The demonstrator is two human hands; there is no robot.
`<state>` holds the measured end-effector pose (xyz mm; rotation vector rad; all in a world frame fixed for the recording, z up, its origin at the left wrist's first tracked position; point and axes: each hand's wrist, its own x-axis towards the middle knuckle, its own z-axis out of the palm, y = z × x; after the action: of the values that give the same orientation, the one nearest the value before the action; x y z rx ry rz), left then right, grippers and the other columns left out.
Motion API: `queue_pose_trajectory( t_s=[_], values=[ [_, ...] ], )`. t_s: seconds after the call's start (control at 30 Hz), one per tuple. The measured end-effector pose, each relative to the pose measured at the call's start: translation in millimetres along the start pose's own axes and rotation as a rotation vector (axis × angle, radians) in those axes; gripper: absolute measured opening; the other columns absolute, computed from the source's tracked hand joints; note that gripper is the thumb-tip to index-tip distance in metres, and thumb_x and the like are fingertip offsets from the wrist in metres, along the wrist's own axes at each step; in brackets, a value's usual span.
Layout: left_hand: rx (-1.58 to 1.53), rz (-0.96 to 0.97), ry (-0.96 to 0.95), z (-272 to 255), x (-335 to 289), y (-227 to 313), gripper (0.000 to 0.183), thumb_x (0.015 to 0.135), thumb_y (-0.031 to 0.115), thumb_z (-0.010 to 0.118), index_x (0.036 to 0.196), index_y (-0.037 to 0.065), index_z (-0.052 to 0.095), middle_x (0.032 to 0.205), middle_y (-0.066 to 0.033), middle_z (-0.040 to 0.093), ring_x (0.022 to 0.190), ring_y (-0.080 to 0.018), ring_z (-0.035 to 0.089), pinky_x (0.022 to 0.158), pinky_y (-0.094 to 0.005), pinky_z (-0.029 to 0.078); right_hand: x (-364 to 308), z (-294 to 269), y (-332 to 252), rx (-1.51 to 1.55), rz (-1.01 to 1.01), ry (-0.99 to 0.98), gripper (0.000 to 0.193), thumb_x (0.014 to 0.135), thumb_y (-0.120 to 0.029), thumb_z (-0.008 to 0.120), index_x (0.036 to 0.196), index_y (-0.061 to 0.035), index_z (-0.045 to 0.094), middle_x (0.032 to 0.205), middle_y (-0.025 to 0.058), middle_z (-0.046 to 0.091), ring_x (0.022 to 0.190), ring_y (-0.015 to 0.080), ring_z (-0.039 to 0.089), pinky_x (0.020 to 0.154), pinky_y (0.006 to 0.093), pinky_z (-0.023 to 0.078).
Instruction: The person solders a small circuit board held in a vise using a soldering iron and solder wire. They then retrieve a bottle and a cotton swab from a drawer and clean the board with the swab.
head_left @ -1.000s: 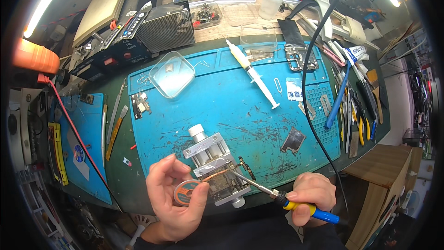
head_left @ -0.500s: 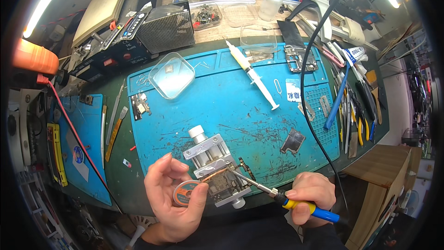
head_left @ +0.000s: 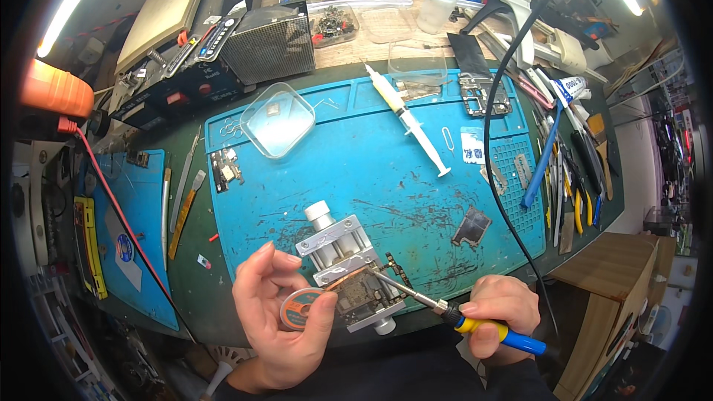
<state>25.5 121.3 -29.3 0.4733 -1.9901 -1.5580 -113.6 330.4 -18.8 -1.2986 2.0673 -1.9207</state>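
My left hand (head_left: 276, 312) is closed on a small round spool of desoldering braid (head_left: 298, 307), thumb against its near side. From the spool a strip of copper braid (head_left: 347, 281) runs over a dark circuit board (head_left: 359, 298). That board is clamped in a silver metal holder (head_left: 336, 243) with round knobs at both ends. In my right hand (head_left: 505, 315) is a soldering iron (head_left: 483, 327) with a yellow and blue handle. Its metal tip reaches the board's upper edge, by the end of the braid; whether it touches the braid is too small to tell.
Beneath the holder lies a blue work mat (head_left: 356, 171). On it are a syringe (head_left: 407, 120), a clear dish (head_left: 277, 120) and a dark metal plate (head_left: 471, 227). A black cable (head_left: 487, 134) hangs across the right side. Pliers and tweezers (head_left: 579, 178) lie farther right.
Both hands, the braid and the iron hold nearly the same position. The whole view has shifted very slightly.
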Motion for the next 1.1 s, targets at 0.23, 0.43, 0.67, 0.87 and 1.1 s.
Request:
queue_pose_trajectory(
  t_s=[0.23,0.43,0.67,0.87,1.1],
  values=[
    [0.01,0.01,-0.011,0.0,0.9,0.8,0.076,0.081,-0.006,0.073,0.143,-0.002,0.029,0.12,-0.0153,0.046,0.072,-0.0089,0.046,0.059,-0.0196,0.042,-0.9,-0.9,0.1,-0.007,0.005,0.005,0.018,0.089,-0.02,0.068,0.09,-0.0014,0.07,0.064,0.0031,0.065,0.049,0.0128,0.061,0.043,0.0249,0.046],
    [0.019,0.001,0.007,0.2,-0.3,1.4,0.078,0.08,-0.003,0.074,0.144,-0.001,0.028,0.118,-0.0152,0.047,0.071,-0.0086,0.046,0.059,-0.0191,0.042,0.2,-0.2,-0.4,-0.004,0.002,0.004,0.02,0.09,-0.022,0.068,0.09,-0.0015,0.07,0.063,0.0028,0.065,0.049,0.0128,0.061,0.043,0.0247,0.046],
    [-0.007,-0.069,0.038,3.0,-0.9,8.5,0.078,0.083,0.004,0.074,0.146,0.0,0.028,0.118,-0.0132,0.046,0.074,-0.0078,0.046,0.064,-0.0185,0.041,0.2,-0.9,-0.1,0.011,-0.004,-0.003,0.02,0.089,-0.021,0.068,0.09,-0.0004,0.07,0.063,0.0033,0.065,0.048,0.0129,0.06,0.042,0.0243,0.045],
    [0.017,0.008,-0.001,0.3,-0.5,2.0,0.079,0.08,-0.005,0.074,0.144,-0.001,0.027,0.118,-0.0159,0.047,0.068,-0.0083,0.048,0.057,-0.0183,0.043,-1.3,-1.6,1.1,0.018,-0.009,0.007,0.02,0.089,-0.02,0.068,0.089,0.0,0.07,0.062,0.0039,0.064,0.047,0.013,0.06,0.042,0.0245,0.045],
    [0.009,0.012,-0.021,-1.3,-1.9,2.2,0.08,0.079,-0.006,0.073,0.144,-0.002,0.027,0.119,-0.0166,0.047,0.068,-0.0086,0.05,0.056,-0.0187,0.044,-3.3,-2.2,0.0,0.028,-0.006,0.022,0.019,0.088,-0.019,0.068,0.088,-0.0002,0.07,0.061,0.003,0.063,0.047,0.0129,0.06,0.041,0.0244,0.044]
  ],
)
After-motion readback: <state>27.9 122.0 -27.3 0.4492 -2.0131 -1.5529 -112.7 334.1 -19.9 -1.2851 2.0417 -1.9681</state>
